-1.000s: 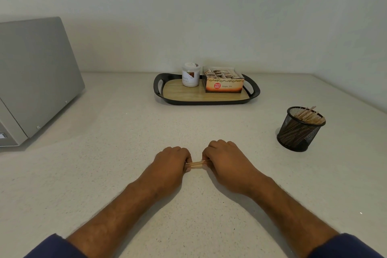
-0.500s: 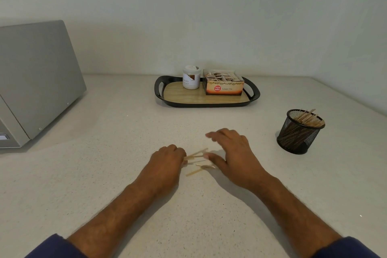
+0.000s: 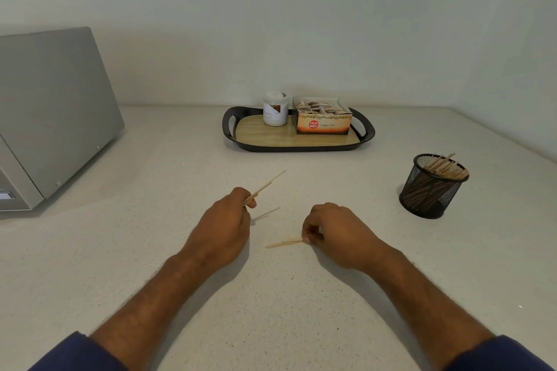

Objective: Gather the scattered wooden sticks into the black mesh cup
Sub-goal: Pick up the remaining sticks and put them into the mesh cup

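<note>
The hands are moving apart now; half a second ago they were close together over a little pile of sticks. The left hand (image 3: 224, 223) is lifting off the counter (image 3: 150, 250) and pinching thin wooden sticks (image 3: 265, 185) that are poking up and away toward the tray (image 3: 366, 132). The right hand (image 3: 337, 235) is staying low, its fingertips (image 3: 306, 239) pinching the end of the other sticks (image 3: 283, 243), which are lying flat on the counter and pointing left. All the sticks are pale, thin and flat. The black mesh cup (image 3: 431, 190) is sitting well off to the right of the right hand, with many sticks (image 3: 447, 166) already leaning inside it.
</note>
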`<state>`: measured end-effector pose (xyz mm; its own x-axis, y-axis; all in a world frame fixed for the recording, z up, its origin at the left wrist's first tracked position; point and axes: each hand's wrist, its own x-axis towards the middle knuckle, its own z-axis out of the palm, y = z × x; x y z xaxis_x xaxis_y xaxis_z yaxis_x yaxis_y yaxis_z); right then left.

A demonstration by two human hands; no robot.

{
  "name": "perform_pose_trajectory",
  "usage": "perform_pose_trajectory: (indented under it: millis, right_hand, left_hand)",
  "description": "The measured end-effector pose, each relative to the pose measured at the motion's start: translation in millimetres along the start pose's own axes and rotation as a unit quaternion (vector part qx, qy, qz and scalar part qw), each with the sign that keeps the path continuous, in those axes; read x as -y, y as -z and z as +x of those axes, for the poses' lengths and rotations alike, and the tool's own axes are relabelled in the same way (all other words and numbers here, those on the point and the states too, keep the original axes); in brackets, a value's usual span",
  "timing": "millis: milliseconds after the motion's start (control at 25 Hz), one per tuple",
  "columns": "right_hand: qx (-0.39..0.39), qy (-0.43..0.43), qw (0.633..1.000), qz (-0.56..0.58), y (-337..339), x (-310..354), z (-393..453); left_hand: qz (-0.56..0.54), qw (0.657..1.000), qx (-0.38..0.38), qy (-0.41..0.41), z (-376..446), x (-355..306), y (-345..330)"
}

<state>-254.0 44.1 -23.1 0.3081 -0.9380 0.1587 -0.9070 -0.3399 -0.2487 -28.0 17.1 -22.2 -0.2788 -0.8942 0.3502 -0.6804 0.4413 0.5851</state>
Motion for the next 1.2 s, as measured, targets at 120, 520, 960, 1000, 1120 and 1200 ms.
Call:
perform_pose_trajectory:
  millis: [120, 520, 960, 1000, 1120, 1200]
  right_hand:
    - [0.031, -0.014, 0.999, -0.035, -2.2, 4.4, -3.9]
    - [-0.049, -0.036, 0.997, 0.046, -1.7, 11.6, -2.8]
    - [-0.229, -0.044, 0.895, 0.381, -17.8, 107.7, 4.9]
    - [-0.224, -0.051, 0.890, 0.394, -17.3, 107.5, 4.5]
    - [-0.212, -0.142, 0.835, 0.488, -13.2, 104.2, 4.3]
    - [-0.189, -0.241, 0.759, 0.574, -14.0, 101.8, 6.9]
  left_hand:
    - [-0.015, 1.000, -0.007, 0.003, -1.2, -5.2, 0.5]
    - [-0.465, 0.871, -0.049, 0.153, 3.2, -30.7, 15.5]
    - [-0.490, 0.854, -0.097, 0.147, -8.2, -47.9, -9.5]
    - [-0.491, 0.844, -0.116, 0.184, -6.2, -45.3, -8.8]
    - [-0.539, 0.790, -0.152, 0.248, -0.4, -39.8, -3.3]
    - [-0.580, 0.766, -0.165, 0.224, 0.2, -40.7, 1.8]
